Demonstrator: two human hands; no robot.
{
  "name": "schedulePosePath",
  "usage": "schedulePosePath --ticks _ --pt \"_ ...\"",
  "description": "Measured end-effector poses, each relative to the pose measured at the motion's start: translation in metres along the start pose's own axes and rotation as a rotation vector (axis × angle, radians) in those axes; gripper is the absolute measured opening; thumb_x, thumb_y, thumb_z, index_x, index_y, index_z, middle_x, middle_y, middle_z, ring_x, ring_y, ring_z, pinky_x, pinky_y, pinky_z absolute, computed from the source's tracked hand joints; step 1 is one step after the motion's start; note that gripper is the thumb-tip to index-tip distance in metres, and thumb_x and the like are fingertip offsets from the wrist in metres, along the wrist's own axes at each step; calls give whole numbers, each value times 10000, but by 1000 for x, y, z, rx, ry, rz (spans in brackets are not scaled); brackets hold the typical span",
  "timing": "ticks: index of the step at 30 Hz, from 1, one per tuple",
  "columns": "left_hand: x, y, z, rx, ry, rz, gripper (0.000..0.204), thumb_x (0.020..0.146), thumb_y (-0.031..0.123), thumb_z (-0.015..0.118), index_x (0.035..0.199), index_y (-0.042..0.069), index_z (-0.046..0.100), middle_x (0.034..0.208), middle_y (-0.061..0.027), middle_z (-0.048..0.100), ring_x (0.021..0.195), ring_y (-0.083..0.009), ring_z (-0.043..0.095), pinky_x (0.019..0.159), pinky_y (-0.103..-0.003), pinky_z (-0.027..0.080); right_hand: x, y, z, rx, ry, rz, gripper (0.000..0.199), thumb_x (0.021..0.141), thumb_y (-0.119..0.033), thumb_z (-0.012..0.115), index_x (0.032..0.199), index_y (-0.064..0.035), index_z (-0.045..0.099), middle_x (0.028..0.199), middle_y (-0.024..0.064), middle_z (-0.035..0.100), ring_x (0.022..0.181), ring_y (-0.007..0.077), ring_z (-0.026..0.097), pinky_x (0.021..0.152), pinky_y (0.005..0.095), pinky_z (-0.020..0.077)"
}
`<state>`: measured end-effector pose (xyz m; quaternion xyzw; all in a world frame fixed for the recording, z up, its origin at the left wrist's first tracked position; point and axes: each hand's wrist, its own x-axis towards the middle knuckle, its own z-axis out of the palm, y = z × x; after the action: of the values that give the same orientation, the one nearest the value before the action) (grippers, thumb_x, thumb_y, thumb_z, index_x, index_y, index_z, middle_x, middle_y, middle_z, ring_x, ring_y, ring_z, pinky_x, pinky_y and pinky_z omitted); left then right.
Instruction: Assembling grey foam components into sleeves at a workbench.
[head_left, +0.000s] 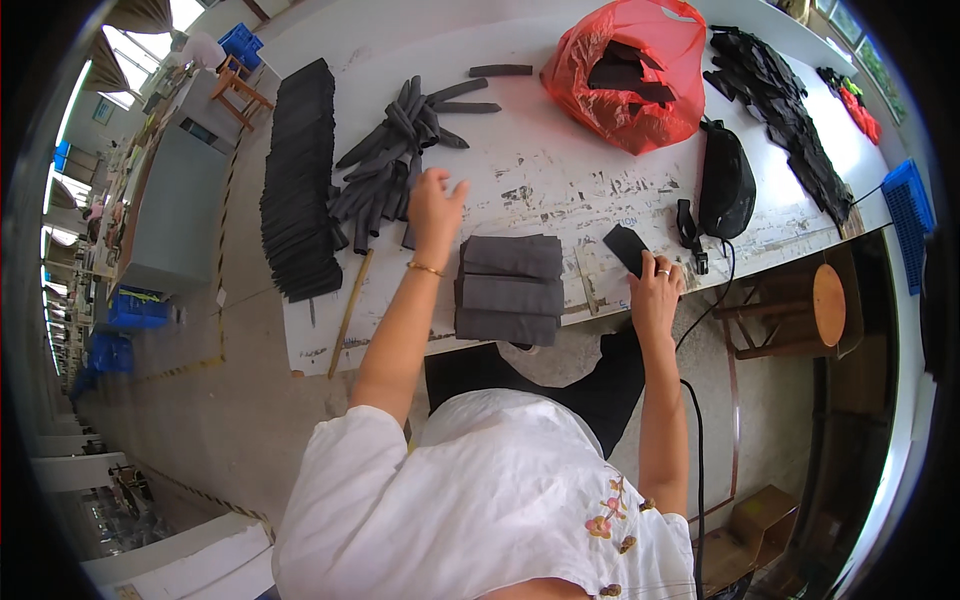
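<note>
My left hand (437, 212) is over the near edge of a loose pile of rolled dark grey fabric pieces (385, 165). Its thumb stands apart from the fingers, and nothing shows in its grasp. At the table's front edge, my right hand (656, 292) pinches one end of a small dark rectangular fabric piece (626, 248). Between my hands lie three flat dark grey fabric pieces (509, 290), overlapping in a row and reaching the table edge.
On the white table (500, 200), a long dark fabric stack (300, 180) stands left, beside a wooden stick (350, 315). A red plastic bag (630, 120) holds dark pieces. Further right are a black pouch (727, 180) and strip pile (785, 120). A stool (827, 305) stands below.
</note>
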<state>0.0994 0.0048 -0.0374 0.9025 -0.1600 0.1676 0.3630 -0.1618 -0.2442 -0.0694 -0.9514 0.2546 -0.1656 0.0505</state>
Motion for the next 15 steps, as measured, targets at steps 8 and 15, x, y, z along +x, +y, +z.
schedulePosePath --ticks 8,15 --pt "-3 -87 -24 290 -187 -58 320 747 307 765 887 58 623 899 -110 627 849 -309 621 727 -417 504 5 -5 36 -152 59 -184 167 806 -32 560 954 38 592 994 134 580 915 295 551 802 389 476" --pt "10 -79 -26 -391 -189 -277 260 895 225 643 958 -27 623 821 -151 689 670 -241 670 613 -319 516 26 1 6 122 354 -86 305 805 33 549 1099 -49 535 1036 154 585 937 359 567 811 436 462"
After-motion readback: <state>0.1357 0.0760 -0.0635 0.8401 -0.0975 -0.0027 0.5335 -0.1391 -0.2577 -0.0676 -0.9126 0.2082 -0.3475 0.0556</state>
